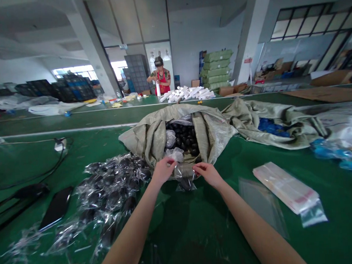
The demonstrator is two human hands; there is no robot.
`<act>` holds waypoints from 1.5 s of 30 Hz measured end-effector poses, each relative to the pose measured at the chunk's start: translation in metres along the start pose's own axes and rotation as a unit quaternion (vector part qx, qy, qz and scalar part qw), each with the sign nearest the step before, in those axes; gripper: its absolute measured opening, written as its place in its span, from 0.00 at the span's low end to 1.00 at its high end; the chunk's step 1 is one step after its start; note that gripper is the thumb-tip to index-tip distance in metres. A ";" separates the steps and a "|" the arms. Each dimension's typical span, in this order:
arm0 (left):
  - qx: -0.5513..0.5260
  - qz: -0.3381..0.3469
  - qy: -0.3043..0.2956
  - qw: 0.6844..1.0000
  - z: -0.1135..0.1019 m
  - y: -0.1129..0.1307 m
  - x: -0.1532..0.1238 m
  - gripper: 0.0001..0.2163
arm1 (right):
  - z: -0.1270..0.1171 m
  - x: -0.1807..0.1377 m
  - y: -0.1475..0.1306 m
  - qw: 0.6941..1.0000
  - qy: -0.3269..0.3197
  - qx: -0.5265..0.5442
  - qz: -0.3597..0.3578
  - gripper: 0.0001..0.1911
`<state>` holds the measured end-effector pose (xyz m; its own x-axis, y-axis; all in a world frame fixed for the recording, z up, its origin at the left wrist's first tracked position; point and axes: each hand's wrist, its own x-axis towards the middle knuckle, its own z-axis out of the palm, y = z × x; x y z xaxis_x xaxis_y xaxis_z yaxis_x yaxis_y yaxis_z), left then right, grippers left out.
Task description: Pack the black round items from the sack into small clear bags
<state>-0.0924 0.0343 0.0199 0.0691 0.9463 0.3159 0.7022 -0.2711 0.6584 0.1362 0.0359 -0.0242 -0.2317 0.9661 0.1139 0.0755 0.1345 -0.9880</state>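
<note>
My left hand (163, 170) and my right hand (206, 172) each pinch a top corner of a small clear plastic bag (185, 178) with a black oval item inside. The bag hangs between them just above the green table (200, 226). Right behind it lies an open woven sack (152, 135) holding several loose black oval items (186, 140). To the left of my left arm lies a heap of bagged black items (113, 184).
A stack of flat clear bags (287, 188) lies to the right. A black phone (56, 207) and cables lie at the left. More sacks (271, 121) lie at the back right. A person in a red apron (161, 80) works at a far table.
</note>
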 end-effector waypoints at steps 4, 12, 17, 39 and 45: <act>0.080 0.145 0.037 0.985 0.004 0.028 -0.005 0.08 | -0.002 0.002 -0.001 1.000 -0.022 -0.006 -0.014 0.16; 0.230 0.220 -0.088 0.944 0.035 0.059 -0.006 0.12 | -0.008 0.003 -0.009 0.991 -0.064 -0.065 -0.093 0.12; 0.268 0.214 -0.084 0.936 0.040 0.063 -0.001 0.13 | -0.017 0.003 -0.015 0.984 -0.049 -0.107 -0.133 0.11; 0.208 0.228 -0.051 0.950 0.044 0.056 0.000 0.11 | -0.024 0.003 -0.018 0.978 -0.026 -0.141 -0.149 0.10; 0.291 0.220 -0.076 0.928 0.042 0.066 -0.002 0.13 | -0.024 0.001 -0.022 0.967 -0.041 -0.184 -0.168 0.11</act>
<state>-0.0161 0.0219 0.0340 0.5072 0.7926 0.3383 0.8434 -0.5373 -0.0055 0.1576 0.0392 0.0002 -0.3783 0.8351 0.3995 0.3197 0.5228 -0.7902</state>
